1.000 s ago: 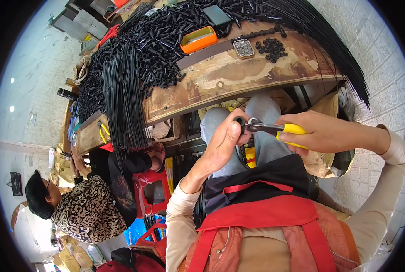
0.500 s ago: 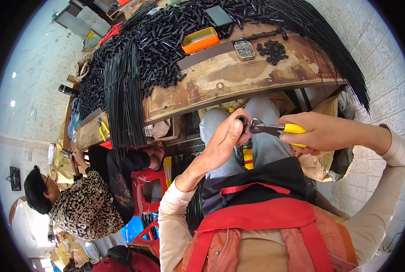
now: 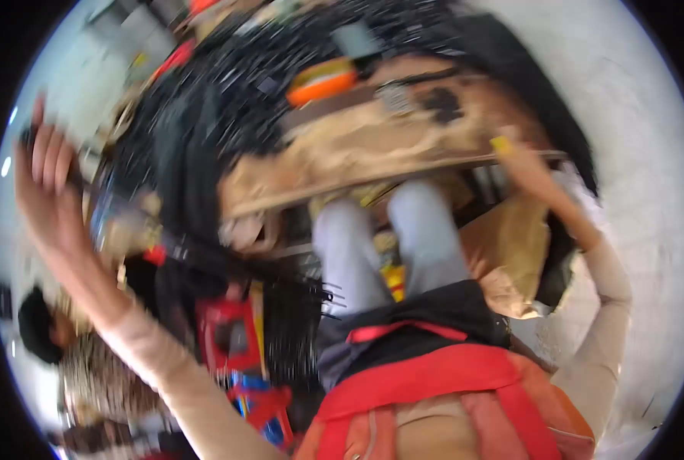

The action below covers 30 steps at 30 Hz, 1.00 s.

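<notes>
My left hand [image 3: 54, 184] is raised at the far left, its fingers curled round a dark piece. From it a long black bundle of thin rods [image 3: 219, 261] slants down to the right, splitting into several thin tips beside my left knee. Motion smears the bundle, so its exact make is unclear. My right hand [image 3: 522, 161] is over the table's right front edge, closed round pliers; only a bit of their yellow handle [image 3: 501, 146] shows. The wooden table [image 3: 357, 157] lies in front of my knees.
Black tubular parts [image 3: 257, 84] are heaped on the table, near an orange tray [image 3: 323, 83], a small pale container [image 3: 394, 98] and long black rods [image 3: 185, 146] hanging over the edge. Another person [image 3: 47, 326] sits at left, near a red stool [image 3: 231, 333]. A brown paper sack [image 3: 510, 245] stands right.
My left hand has swung from my lap to the far upper left, drawing the black bundle with it. My right hand, with the pliers, has moved up to the table edge. The view has shifted.
</notes>
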### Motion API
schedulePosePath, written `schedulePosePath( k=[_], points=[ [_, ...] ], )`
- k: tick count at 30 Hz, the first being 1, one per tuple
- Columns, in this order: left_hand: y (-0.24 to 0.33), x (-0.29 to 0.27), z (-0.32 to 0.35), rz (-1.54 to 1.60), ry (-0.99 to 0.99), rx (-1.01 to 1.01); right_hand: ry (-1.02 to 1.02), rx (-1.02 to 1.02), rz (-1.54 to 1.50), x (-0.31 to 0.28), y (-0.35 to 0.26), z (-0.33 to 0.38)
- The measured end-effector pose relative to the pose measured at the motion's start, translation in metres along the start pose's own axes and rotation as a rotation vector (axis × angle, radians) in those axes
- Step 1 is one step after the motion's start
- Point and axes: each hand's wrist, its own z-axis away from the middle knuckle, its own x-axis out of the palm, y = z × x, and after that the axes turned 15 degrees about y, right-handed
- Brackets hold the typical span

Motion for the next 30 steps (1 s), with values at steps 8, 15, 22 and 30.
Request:
schedulePosePath(
  k=[8,15,22,30],
  points=[
    [-0.181,0.024,0.195,-0.749,-0.048,-0.233,0.043,0.237,0.471,-0.001,0.112,-0.053],
    [-0.347,-0.150,0.343,-1.093,0.167,-0.592,-0.105,0.205,0.470,0.038,0.066,-0.054],
    [-0.392,-0.152,0.315,-1.169,0.068,-0.207,-0.011,-0.057,0.281,-0.045,0.078,-0.043],
    [-0.349,-0.058,0.268,-0.714,0.048,-0.255,0.081,0.062,0.064,0.008,0.058,-0.055]
  ],
)
